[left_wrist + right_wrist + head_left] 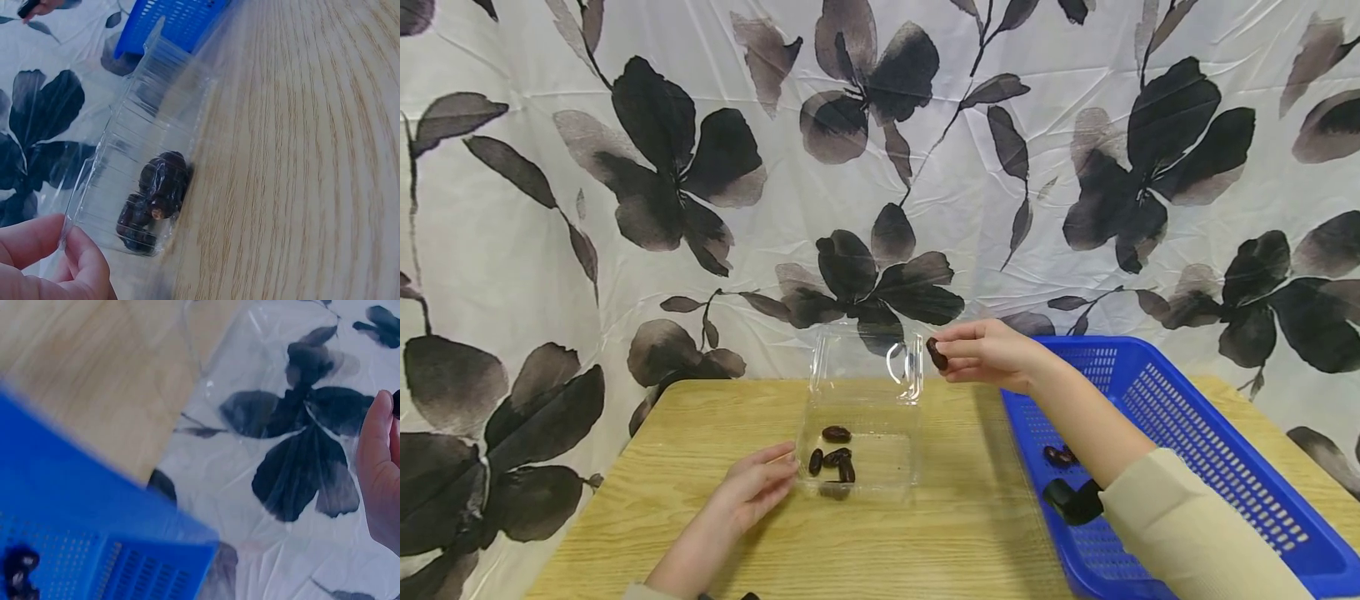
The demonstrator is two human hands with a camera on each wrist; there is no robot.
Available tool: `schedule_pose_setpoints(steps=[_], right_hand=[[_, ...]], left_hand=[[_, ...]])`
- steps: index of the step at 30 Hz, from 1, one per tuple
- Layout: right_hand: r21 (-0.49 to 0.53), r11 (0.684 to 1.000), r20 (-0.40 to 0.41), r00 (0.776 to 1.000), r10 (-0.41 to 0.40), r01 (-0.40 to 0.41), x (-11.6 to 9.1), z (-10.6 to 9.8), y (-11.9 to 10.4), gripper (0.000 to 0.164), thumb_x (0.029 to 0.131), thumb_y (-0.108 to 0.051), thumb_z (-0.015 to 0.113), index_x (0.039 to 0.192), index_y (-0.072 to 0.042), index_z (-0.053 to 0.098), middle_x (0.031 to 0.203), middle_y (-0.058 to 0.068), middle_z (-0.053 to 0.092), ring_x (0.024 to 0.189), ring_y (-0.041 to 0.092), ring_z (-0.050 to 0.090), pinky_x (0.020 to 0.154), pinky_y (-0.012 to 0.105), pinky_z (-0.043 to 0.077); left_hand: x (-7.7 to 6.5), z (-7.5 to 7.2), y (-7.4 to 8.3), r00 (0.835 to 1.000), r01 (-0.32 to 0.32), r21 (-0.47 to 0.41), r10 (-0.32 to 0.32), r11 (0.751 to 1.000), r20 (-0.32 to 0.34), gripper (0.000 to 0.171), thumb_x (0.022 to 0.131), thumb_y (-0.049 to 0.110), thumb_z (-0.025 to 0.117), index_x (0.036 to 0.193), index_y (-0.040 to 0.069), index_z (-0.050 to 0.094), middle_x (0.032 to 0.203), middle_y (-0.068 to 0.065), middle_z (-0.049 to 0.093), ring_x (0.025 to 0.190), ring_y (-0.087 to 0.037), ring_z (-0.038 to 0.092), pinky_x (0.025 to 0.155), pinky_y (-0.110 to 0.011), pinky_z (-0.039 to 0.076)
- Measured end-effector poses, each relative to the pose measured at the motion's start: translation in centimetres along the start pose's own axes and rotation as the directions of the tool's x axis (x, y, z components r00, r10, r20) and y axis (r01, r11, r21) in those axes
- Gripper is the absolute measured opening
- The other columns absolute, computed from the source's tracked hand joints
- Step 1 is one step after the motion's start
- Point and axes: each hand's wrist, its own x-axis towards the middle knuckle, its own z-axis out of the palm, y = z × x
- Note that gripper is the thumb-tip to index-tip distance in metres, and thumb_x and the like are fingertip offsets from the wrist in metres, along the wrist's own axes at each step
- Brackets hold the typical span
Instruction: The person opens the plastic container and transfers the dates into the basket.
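Note:
A clear plastic clamshell box (880, 467) stands on the table with its lid (865, 367) raised at the back. Several dark brown dates (837, 434) lie in its left half, bunched together in the left wrist view (164, 181). My left hand (758, 485) pinches the box's left rim between thumb and fingers. Up beside the right edge of the lid, my right hand (992, 354) holds one date (937, 354) at its fingertips. In the right wrist view that hand (381, 475) shows only at the right edge, with a bit of the date.
To the right stands a blue perforated plastic basket (1217, 417) with a few dates (1060, 456) inside. My right forearm passes over it. A floral curtain (1000, 167) hangs behind the wooden table (970, 533).

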Motion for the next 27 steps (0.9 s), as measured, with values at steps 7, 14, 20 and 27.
schedule_pose_setpoints(steps=[7, 14, 20, 27], right_hand=[[0.034, 0.999, -0.046, 0.999, 0.011, -0.010, -1.2, -2.5, 0.6, 0.025, 0.093, 0.001, 0.049, 0.116, 0.009, 0.050, 0.082, 0.002, 0.066, 0.073, 0.012, 0.064, 0.071, 0.026, 0.053], [0.081, 0.995, -0.094, 0.993, 0.064, -0.057, -2.7, -5.0, 1.9, 0.014, 0.093, 0.000, 0.050, 0.093, -0.007, 0.062, 0.079, 0.002, 0.066, 0.070, 0.012, 0.064, 0.070, 0.028, 0.054], [0.083, 0.994, -0.112, 0.991, 0.074, -0.065, -3.6, -6.9, 2.8, 0.022, 0.092, -0.001, 0.051, 0.083, -0.014, 0.066, 0.077, 0.003, 0.066, 0.069, 0.012, 0.064, 0.068, 0.027, 0.054], [0.055, 0.993, -0.129, 0.985, 0.110, -0.104, -4.5, -8.7, 5.1, 0.017, 0.093, -0.003, 0.051, 0.087, -0.013, 0.064, 0.076, 0.002, 0.066, 0.069, 0.011, 0.064, 0.068, 0.027, 0.054]], left_hand=[[0.0, 0.2, 0.2, 1.000, 0.005, -0.014, -0.005, 1.000, -0.019, 0.058, 0.088, -0.007, 0.056, 0.139, -0.011, 0.029, 0.107, -0.009, 0.052, 0.082, -0.011, 0.054, 0.074, -0.019, 0.048], [0.0, 0.2, 0.1, 1.000, 0.018, -0.016, -0.018, 1.000, -0.014, 0.057, 0.089, -0.007, 0.055, 0.139, -0.011, 0.029, 0.107, -0.009, 0.052, 0.082, -0.011, 0.054, 0.073, -0.019, 0.048], [-0.1, 0.3, 0.2, 1.000, 0.015, -0.025, -0.015, 1.000, -0.011, 0.059, 0.088, -0.006, 0.057, 0.140, -0.010, 0.028, 0.104, -0.007, 0.053, 0.081, -0.010, 0.054, 0.072, -0.018, 0.047], [-0.4, 0.3, 0.3, 1.000, 0.013, -0.028, -0.013, 1.000, -0.018, 0.058, 0.088, -0.007, 0.056, 0.139, -0.010, 0.030, 0.105, -0.009, 0.051, 0.082, -0.011, 0.053, 0.073, -0.017, 0.047]])
